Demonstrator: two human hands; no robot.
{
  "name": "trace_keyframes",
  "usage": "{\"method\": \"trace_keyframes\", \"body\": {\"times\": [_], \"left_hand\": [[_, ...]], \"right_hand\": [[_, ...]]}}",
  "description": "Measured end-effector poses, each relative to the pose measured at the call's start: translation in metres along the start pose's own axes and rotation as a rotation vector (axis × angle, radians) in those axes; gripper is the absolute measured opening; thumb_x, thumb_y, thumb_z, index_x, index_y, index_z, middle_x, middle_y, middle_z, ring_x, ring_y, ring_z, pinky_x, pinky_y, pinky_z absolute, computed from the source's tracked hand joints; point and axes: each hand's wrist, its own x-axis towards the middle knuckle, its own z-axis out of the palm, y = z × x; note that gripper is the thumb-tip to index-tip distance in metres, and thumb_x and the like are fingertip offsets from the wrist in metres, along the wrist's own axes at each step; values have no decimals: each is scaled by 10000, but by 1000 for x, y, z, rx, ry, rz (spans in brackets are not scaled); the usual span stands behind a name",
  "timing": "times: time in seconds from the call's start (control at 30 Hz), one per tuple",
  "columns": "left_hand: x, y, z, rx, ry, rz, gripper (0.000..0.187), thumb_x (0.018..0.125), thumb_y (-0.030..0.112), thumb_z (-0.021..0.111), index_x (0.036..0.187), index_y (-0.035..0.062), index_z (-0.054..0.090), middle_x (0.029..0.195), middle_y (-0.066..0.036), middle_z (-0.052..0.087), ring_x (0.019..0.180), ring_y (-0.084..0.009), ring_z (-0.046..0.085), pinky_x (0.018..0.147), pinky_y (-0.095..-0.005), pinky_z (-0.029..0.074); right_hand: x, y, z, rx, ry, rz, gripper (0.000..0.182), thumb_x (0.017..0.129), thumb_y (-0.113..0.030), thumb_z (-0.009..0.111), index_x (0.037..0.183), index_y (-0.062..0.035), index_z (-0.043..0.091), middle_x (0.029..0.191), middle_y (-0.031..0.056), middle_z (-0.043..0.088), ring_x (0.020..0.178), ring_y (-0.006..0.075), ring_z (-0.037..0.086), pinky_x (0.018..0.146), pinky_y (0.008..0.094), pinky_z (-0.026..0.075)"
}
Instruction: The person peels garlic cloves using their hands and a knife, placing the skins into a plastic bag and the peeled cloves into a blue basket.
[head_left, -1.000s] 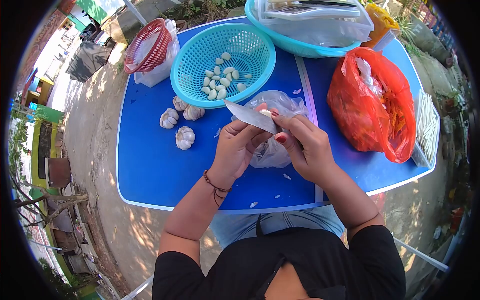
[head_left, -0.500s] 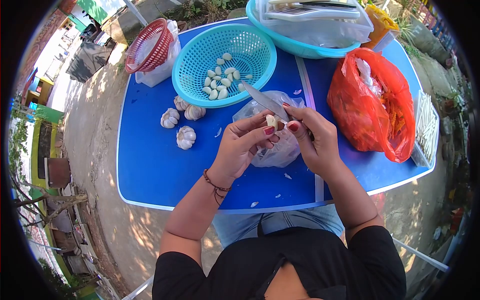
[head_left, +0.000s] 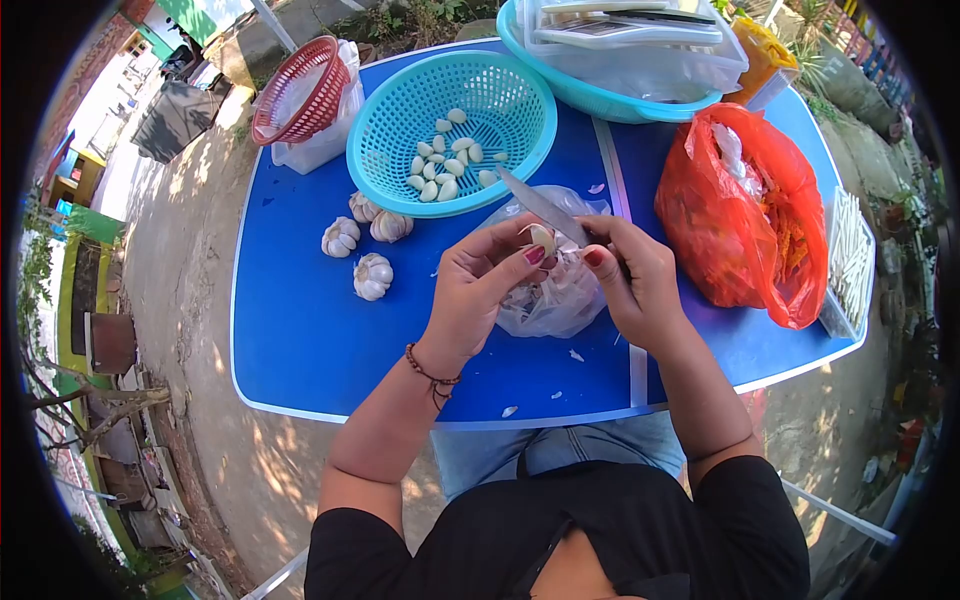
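Between the thumb and fingers of my left hand (head_left: 487, 277) is a garlic clove (head_left: 541, 238), with some skin on it. My right hand (head_left: 635, 275) grips a knife (head_left: 540, 207), its blade pointing up and to the left, close above the clove. Below both hands lies a clear plastic bag (head_left: 560, 305) with garlic peelings in it. Several peeled cloves (head_left: 448, 188) rest in the turquoise basket (head_left: 372, 120) beyond my left hand. Whole garlic bulbs (head_left: 373, 276) sit on the table left of that hand.
On the blue table (head_left: 300, 340) stand a red plastic bag (head_left: 700, 225) and a box of cotton swabs (head_left: 850, 255) at right. A turquoise basin (head_left: 600, 100) holding plastic containers is at the back. A red basket (head_left: 325, 95) stands back left.
My right hand and the knife have drawn slightly away from the clove, to the right. The clove has turned a little in my left hand, and the peelings below show more.
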Motion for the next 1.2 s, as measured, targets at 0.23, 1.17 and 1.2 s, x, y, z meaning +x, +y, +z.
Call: {"method": "trace_keyframes", "body": {"times": [0.23, 1.17, 1.2], "left_hand": [[1, -2, 0, 75, 17, 113, 341, 836, 49, 684, 1149, -25, 573, 1038, -130, 658, 924, -175, 659, 821, -292, 548], [2, -11, -8, 98, -62, 145, 240, 849, -14, 635, 1087, -44, 623, 1010, -125, 669, 911, -155, 654, 812, -268, 537], [1, -10, -8, 93, -50, 137, 251, 848, -8, 639, 1095, -43, 617, 1013, -122, 669, 906, -153, 654, 808, -263, 535]], "right_hand": [[-6, 0, 6, -22, -74, 9, 357, 912, -301, 586, 1160, -51, 525, 823, 137, 620, 643, 245, 630, 581, 312, 486], [-1, -7, -2, 157, -110, 28, 301, 888, -154, 603, 1165, -38, 587, 961, 144, 652, 732, 259, 626, 655, 308, 487], [-1, -8, -1, 155, -127, 36, 298, 888, -157, 604, 1160, -38, 586, 968, 145, 651, 736, 260, 626, 657, 310, 488]]}}
